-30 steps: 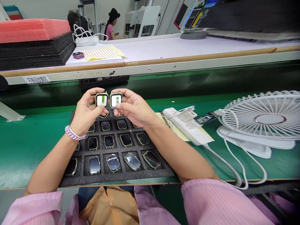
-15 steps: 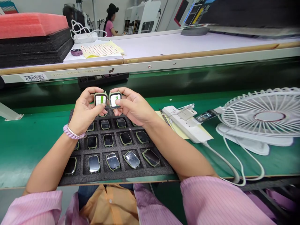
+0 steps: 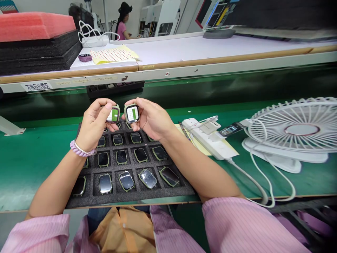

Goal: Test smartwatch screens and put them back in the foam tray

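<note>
Left hand (image 3: 93,124) gripped a lit watch (image 3: 113,114) and right hand (image 3: 151,117) gripped a second lit watch (image 3: 132,113), side by side just above the foam tray's (image 3: 126,198) far end, while the tray watches (image 3: 126,181) lay dark in their pockets, seemingly unhandled.

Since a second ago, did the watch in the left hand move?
Yes. The watch in the left hand has tilted askew beside the second watch, but stays over the far edge of the foam tray.
</note>
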A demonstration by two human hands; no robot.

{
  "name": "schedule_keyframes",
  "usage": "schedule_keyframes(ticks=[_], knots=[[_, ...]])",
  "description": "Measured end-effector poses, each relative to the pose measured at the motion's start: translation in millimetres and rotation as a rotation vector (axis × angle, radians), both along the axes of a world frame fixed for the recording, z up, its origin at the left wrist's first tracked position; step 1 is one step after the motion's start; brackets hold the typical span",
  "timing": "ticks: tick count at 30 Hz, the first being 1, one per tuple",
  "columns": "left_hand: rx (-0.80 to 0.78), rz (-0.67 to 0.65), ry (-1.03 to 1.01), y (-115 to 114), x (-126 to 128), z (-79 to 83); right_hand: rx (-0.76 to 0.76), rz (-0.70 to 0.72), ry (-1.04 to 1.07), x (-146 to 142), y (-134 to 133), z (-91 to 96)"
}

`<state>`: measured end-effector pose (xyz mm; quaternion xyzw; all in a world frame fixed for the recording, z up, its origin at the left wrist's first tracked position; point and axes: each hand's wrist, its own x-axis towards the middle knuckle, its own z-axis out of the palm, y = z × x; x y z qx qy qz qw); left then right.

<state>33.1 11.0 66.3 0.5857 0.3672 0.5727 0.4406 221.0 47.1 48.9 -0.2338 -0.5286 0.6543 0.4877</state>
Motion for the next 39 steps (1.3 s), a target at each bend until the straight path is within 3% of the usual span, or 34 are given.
schedule_keyframes(ticks=[8, 21, 39], knots=[[-0.019, -0.025, 0.028, 1.6, -2.9, -0.3, 0.018, 0.055, 0.016, 0.9, -2.6, 0.5], [0.086, -0.013, 0.094, 6.4, -6.9, -6.9, 0.083, 0.113, 0.025, 2.6, -4.7, -2.6], [0.050, -0.018, 0.068, 0.9, -1.9, -0.4, 0.051, -0.027, -0.024, -1.0, -3.6, -0.5]])
